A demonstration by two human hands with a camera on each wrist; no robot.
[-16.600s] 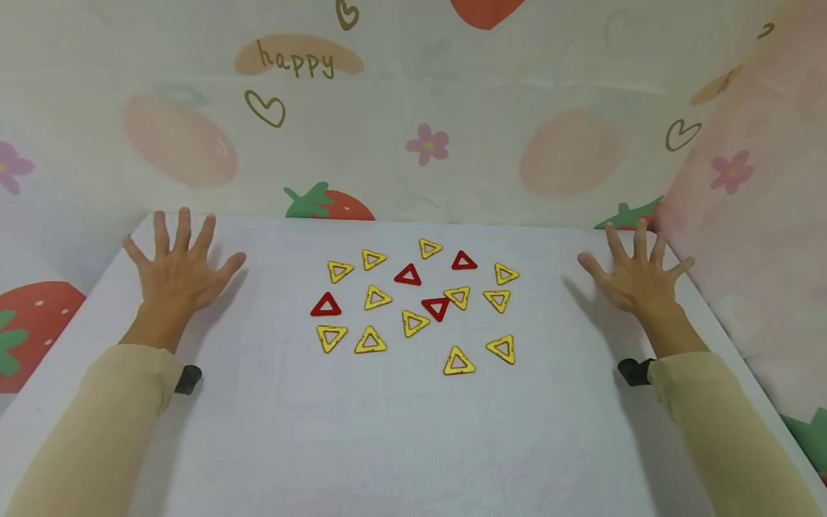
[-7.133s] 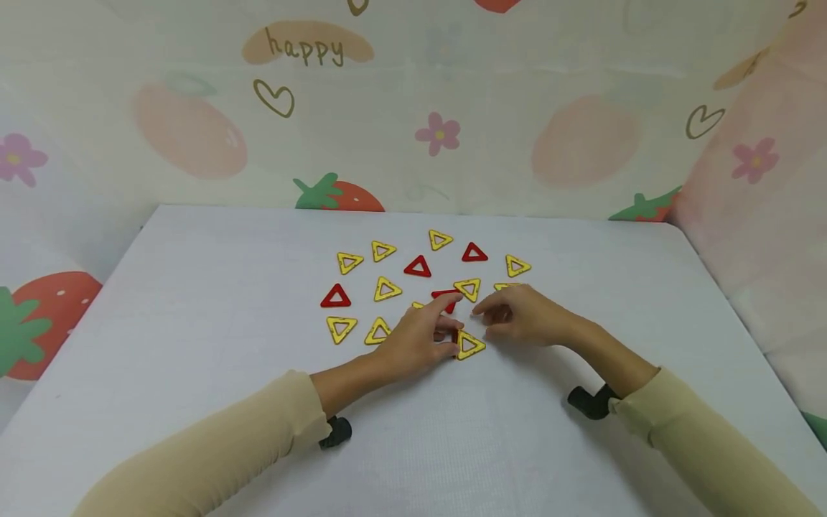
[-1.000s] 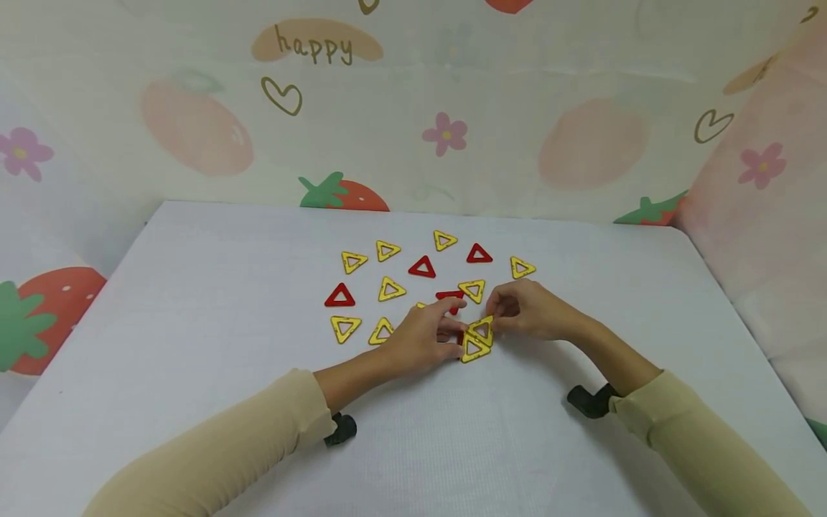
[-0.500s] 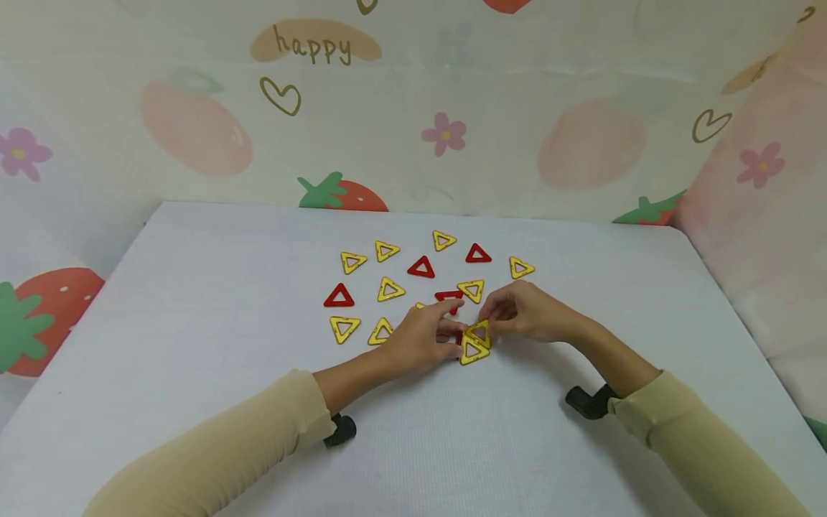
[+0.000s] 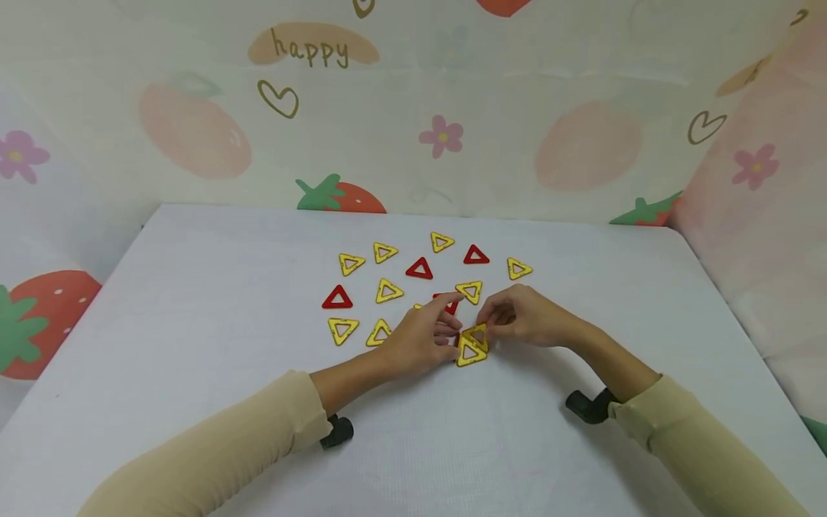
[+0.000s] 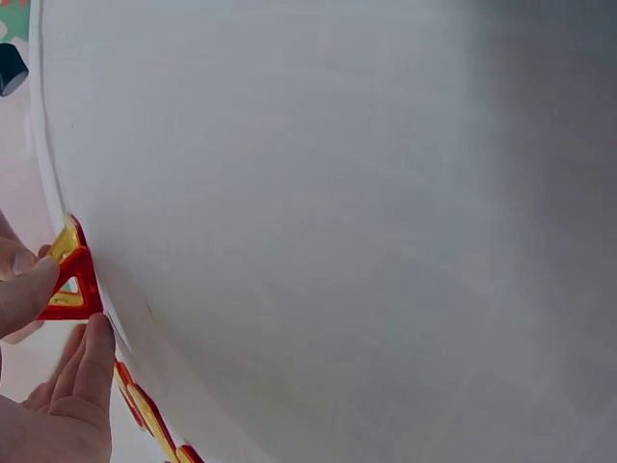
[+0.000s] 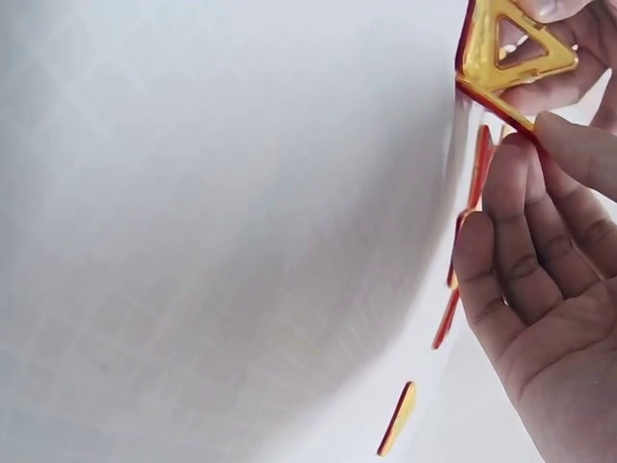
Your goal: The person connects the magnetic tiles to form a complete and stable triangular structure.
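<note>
Left hand (image 5: 421, 341) pinches a red triangle (image 6: 91, 286), right hand (image 5: 526, 314) a yellow triangle (image 5: 484, 337), each grip apparently steadying raised tiles edge to edge over the desk (image 5: 517, 445)

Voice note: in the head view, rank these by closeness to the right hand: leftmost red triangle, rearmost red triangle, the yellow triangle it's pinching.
From the right hand:
1. Yellow triangle, pinched by it.
2. Rearmost red triangle, beyond the hand, slightly left.
3. Leftmost red triangle, far off to the left.
</note>
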